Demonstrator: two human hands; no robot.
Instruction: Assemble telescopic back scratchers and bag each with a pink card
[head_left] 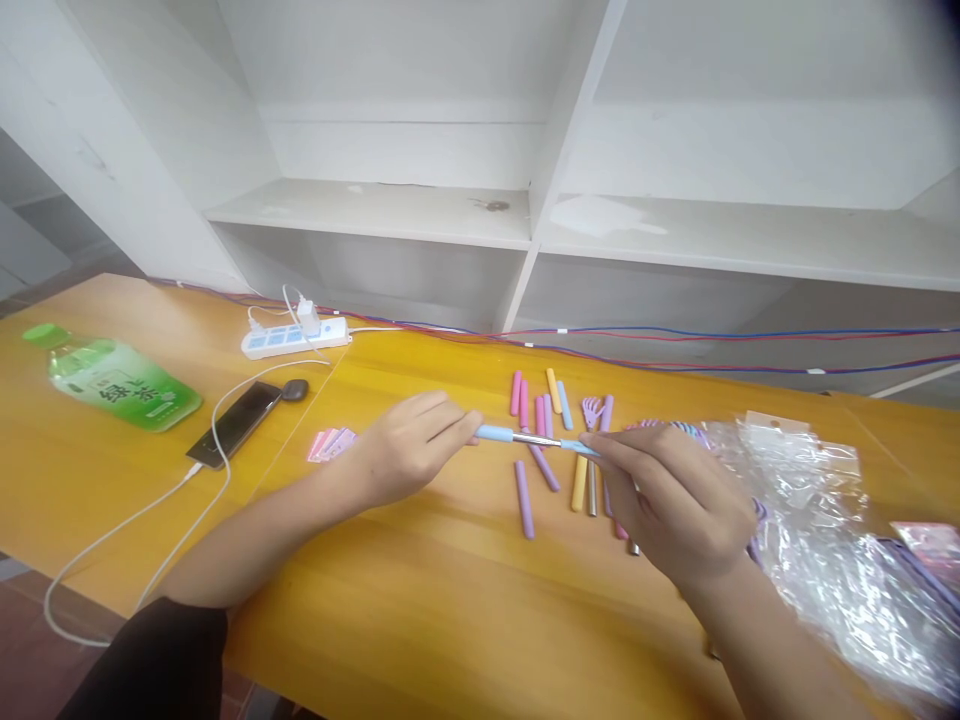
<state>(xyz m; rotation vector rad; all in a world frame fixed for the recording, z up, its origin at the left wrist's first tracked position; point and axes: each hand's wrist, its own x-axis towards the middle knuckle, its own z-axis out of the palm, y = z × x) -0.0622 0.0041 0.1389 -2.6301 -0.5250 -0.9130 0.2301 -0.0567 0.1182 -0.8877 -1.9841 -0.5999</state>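
Note:
A light-blue telescopic back scratcher (534,439) is stretched level between my hands, its metal rod showing in the middle. My left hand (416,440) pinches the blue handle end. At the other end, my right hand (667,490) is closed on the blue head, which its fingers partly hide. On the table beneath lie several loose handle tubes in pink, purple, yellow and blue, among them a purple tube (524,500). A purple claw-shaped scratcher head (592,411) lies just beyond my right fingers. More pieces are partly covered by my right hand.
Clear plastic bags (847,580) are heaped at the right. Small printed cards (331,444) lie left of my left hand. Farther left are a phone (236,425) on a white cable, a green bottle (120,380) and a power strip (296,338). White shelves (375,210) stand behind.

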